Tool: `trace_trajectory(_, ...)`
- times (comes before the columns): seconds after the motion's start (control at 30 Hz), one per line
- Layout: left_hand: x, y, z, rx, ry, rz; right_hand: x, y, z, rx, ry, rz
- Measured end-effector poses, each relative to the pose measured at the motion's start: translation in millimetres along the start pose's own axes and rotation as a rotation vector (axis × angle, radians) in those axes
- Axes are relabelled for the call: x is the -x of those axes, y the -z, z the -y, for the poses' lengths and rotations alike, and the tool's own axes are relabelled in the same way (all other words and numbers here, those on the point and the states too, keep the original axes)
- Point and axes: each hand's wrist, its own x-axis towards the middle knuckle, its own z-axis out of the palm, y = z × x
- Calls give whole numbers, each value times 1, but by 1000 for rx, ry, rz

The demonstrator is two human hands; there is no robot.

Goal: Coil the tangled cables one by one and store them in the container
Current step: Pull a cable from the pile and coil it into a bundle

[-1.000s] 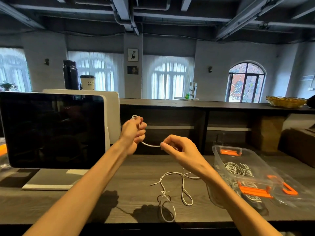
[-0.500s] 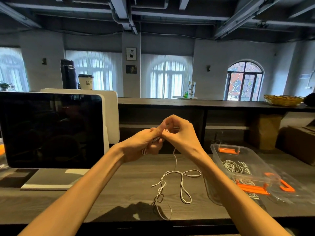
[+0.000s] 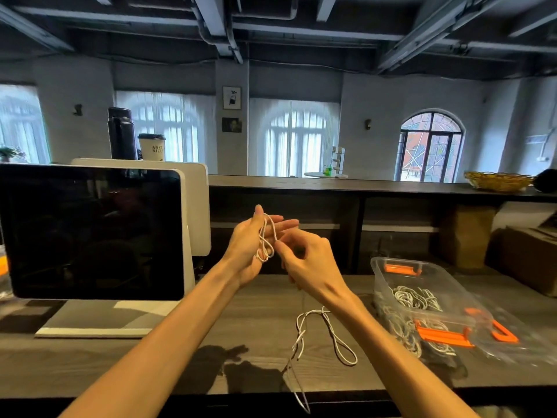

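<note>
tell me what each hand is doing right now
Left hand: fingers straight, white cable looped around them.
Right hand: pinches the same cable.

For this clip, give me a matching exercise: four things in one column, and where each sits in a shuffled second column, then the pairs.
Things:
1. white cable
2. clear container
3. paper cup
4. woven basket

Places:
A. far right on the high counter
B. on the desk to the right of the hands
C. looped over the left hand
D. behind the monitor, beside a dark flask

Pairs: 1-C, 2-B, 3-D, 4-A
</note>
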Motion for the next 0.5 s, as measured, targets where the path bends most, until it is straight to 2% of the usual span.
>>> trace_trajectory(0.13, -2, -3, 0, 114, -3, -57, 5, -6, 1, 19, 48, 63)
trace_trajectory(0.23, -10, 9, -8, 162, -28, -125, 9, -3, 2, 42, 8, 159)
trace_trajectory(0.4, -19, 28, -17, -181, -39, -164, 6, 16, -5, 132, -11, 194)
trace_trajectory(0.5, -15, 29, -18, -344, 77, 2, 1, 22, 1, 153, 73, 272)
